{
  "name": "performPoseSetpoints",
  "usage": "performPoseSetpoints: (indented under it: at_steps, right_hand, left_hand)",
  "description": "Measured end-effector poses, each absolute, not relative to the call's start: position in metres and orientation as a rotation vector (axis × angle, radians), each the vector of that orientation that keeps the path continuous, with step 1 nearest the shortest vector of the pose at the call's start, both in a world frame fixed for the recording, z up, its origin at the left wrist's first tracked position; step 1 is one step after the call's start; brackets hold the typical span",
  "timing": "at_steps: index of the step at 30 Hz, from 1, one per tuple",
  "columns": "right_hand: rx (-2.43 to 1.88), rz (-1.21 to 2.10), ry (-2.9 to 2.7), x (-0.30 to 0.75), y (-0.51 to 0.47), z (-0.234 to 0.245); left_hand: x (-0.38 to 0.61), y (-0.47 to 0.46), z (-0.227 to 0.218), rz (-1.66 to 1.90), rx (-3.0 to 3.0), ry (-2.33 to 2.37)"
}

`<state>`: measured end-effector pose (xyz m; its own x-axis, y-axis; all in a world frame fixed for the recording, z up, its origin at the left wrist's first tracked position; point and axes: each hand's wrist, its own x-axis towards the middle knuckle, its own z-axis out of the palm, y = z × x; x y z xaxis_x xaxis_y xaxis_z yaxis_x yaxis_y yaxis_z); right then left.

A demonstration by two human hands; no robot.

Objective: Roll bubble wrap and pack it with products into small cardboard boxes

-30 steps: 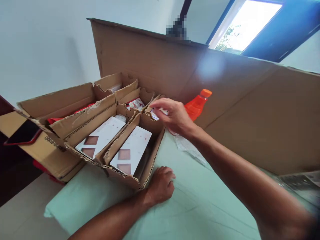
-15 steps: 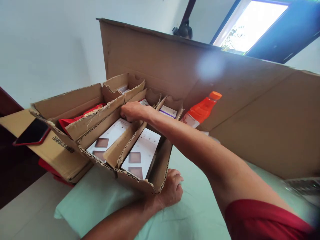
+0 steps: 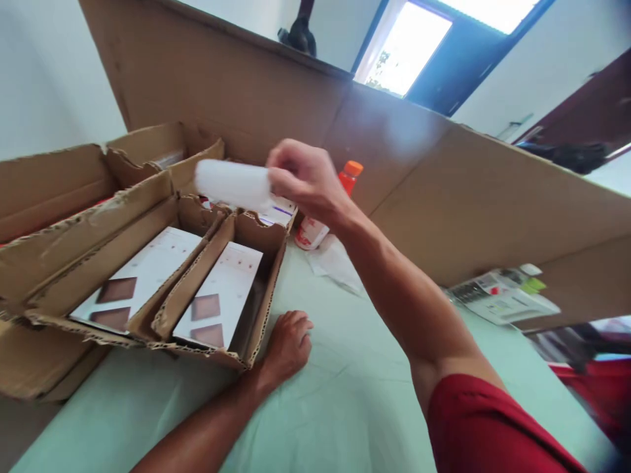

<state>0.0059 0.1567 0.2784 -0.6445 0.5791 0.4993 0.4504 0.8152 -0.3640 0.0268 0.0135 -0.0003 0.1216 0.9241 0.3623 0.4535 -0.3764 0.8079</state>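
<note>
My right hand (image 3: 303, 180) is raised above the cardboard trays, fingers closed on a white, motion-blurred object (image 3: 231, 184) that sticks out to the left. My left hand (image 3: 288, 345) rests on the pale green surface (image 3: 345, 394), knuckles bent, touching the near right corner of a torn cardboard tray (image 3: 256, 322). That tray holds a white card box with brown squares (image 3: 217, 299). A second tray to its left holds a similar box (image 3: 138, 276).
A tall brown cardboard sheet (image 3: 444, 190) stands behind everything. An orange-capped bottle (image 3: 325, 210) leans against it, with crumpled plastic beside it. Printed packets (image 3: 503, 295) lie at the right. More open cartons (image 3: 59, 190) fill the left side.
My right hand reached into the far end of the trays, then lifted up and right with a white object in it. The view shifted left and closer. My left hand stayed by the tray corner.
</note>
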Motion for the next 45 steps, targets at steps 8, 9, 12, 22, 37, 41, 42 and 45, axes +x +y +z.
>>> performPoseSetpoints:
  at_steps: [8, 9, 12, 22, 37, 41, 42, 45]
  right_hand:
    - [-1.338, 0.339, -1.472, 0.211, 0.198, 0.182]
    - [-1.422, 0.285, -1.431, 0.223, 0.208, 0.169]
    - [-1.568, 0.218, -1.420, 0.249, 0.233, 0.139]
    - [-1.733, -0.094, -1.822, 0.266, 0.233, 0.117]
    - [-0.986, -0.244, -2.401, 0.090, 0.208, 0.226]
    - [-0.899, -0.198, -2.706, -0.023, 0.211, 0.256]
    - [-0.926, -0.189, -2.819, -0.047, 0.215, 0.257]
    - [-1.058, -0.226, -3.097, -0.096, 0.232, 0.247]
  left_hand:
    - [0.030, 0.012, -0.004, 1.264, 1.919, 1.361]
    - [0.030, 0.012, -0.004, 1.261, 1.926, 1.366]
    - [0.030, 0.012, -0.004, 1.249, 1.943, 1.367]
    - [0.029, 0.011, -0.002, 1.222, 1.924, 1.354]
    - [0.029, 0.015, 0.005, 1.204, 1.881, 1.365]
    - [0.029, 0.016, 0.003, 1.188, 1.877, 1.359]
    - [0.029, 0.017, 0.003, 1.183, 1.875, 1.357]
    - [0.029, 0.017, 0.001, 1.173, 1.863, 1.355]
